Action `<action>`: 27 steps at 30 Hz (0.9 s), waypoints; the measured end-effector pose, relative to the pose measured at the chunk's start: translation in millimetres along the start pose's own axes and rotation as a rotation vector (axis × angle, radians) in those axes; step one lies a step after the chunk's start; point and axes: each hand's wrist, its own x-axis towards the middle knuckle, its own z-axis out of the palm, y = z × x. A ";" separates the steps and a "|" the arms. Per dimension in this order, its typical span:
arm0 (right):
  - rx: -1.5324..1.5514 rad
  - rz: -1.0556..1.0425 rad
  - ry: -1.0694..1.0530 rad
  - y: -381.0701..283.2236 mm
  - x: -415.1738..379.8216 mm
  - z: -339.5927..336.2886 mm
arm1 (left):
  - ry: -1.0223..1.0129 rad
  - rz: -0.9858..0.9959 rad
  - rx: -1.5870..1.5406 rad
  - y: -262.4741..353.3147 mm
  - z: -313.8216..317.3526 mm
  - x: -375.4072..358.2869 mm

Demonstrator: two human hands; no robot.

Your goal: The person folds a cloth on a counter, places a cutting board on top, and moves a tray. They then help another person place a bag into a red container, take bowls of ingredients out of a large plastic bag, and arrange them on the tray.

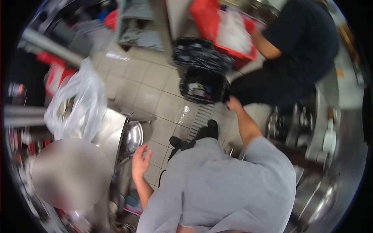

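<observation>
I judge I'm at the grasp: my right hand (234,104) closes on the rim of the black plastic basket (203,86) on the tiled floor (151,93) (crinkled black bag behind it). Next calls for a firm, level pull. My left hand (140,160) hangs open, empty, well left of the basket, near a shiny steel bowl (133,136).

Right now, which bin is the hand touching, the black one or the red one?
The black bin on the floor. The right hand is at its edge; the red bin sits farther back, beside another person.
</observation>
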 end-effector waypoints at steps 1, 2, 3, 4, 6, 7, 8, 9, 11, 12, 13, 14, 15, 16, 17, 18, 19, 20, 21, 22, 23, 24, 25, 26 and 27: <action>0.159 0.111 0.040 -33.1 12.0 -40.1 | -0.020 0.024 0.006 -19.5 -13.4 6.5; 0.135 0.150 0.086 -54.9 24.9 -74.0 | -0.059 0.030 0.038 -32.7 -27.0 15.5; 0.167 0.191 0.132 -67.6 31.8 -97.9 | -0.085 0.033 0.103 -38.5 -38.0 13.9; 0.123 0.281 0.188 -84.1 33.8 -122.2 | -0.110 0.034 0.168 -39.8 -51.5 24.1; 0.360 0.410 0.095 -107.1 37.6 -164.2 | -0.138 0.070 0.161 -47.0 -73.3 48.2; 0.367 0.418 0.110 -104.8 44.8 -169.5 | -0.087 0.119 0.173 -43.3 -78.8 64.0; 0.233 0.319 0.172 -104.4 50.1 -163.8 | -0.036 0.155 0.193 -37.7 -89.8 72.7; 0.100 0.213 0.235 -102.9 61.1 -155.2 | 0.057 0.085 0.084 -31.1 -99.9 77.7; 0.016 0.093 0.190 -97.7 71.0 -113.3 | 0.268 -0.030 -0.084 -32.9 -114.2 95.6; 0.110 0.159 0.055 -95.8 72.7 -83.8 | 0.433 -0.008 -0.051 -56.1 -122.7 99.7; 0.088 0.151 -0.022 -88.8 70.9 -41.4 | 0.622 -0.060 -0.054 -81.5 -131.8 100.2; -0.499 -0.355 0.106 -48.4 81.8 37.0 | 0.822 -0.115 -0.015 -115.2 -141.2 100.2; -0.718 -0.566 -0.190 -56.5 57.1 62.1 | 1.017 -0.171 0.031 -149.2 -154.3 95.6; -0.352 -0.274 -0.415 -56.5 23.2 93.1 | 1.187 -0.362 -0.033 -171.5 -168.6 91.3; 0.022 0.022 -0.622 -56.6 -10.9 121.6 | 1.294 -0.515 0.170 -207.1 -185.7 84.8; -0.105 -0.055 -0.745 -72.1 -46.2 122.0 | 1.325 -0.669 0.266 -228.2 -200.8 79.6; -0.098 -0.062 -0.742 -80.2 -44.6 117.6 | 1.339 -0.850 0.254 -237.8 -211.8 88.0; -0.076 -0.056 -0.754 -80.2 -43.2 117.0 | 1.342 -1.034 0.241 -244.7 -217.6 96.9; -0.055 -0.049 -0.773 -72.9 -45.8 122.4 | 1.342 -1.035 0.251 -225.9 -215.9 109.5; -0.035 -0.037 -0.801 -62.5 -55.6 127.9 | 1.293 -1.087 -0.072 -208.2 -214.2 122.7; -0.013 -0.021 -0.828 -51.8 -66.8 131.0 | 1.223 -1.125 -0.393 -190.5 -212.2 129.7; 0.012 -0.006 -0.844 -40.1 -71.8 134.7 | 1.217 -1.124 -0.382 -196.8 -215.1 129.6; 0.036 0.011 -0.851 -27.6 -71.2 136.6 | 1.093 -1.073 -0.585 -209.4 -217.4 132.7; 0.177 0.088 -0.714 -8.1 -47.5 139.9 | 0.963 -1.012 -0.779 -214.6 -220.2 139.4; -0.191 -0.349 -0.584 19.0 -8.3 152.7 | 0.962 -0.933 -0.830 -211.6 -215.7 147.9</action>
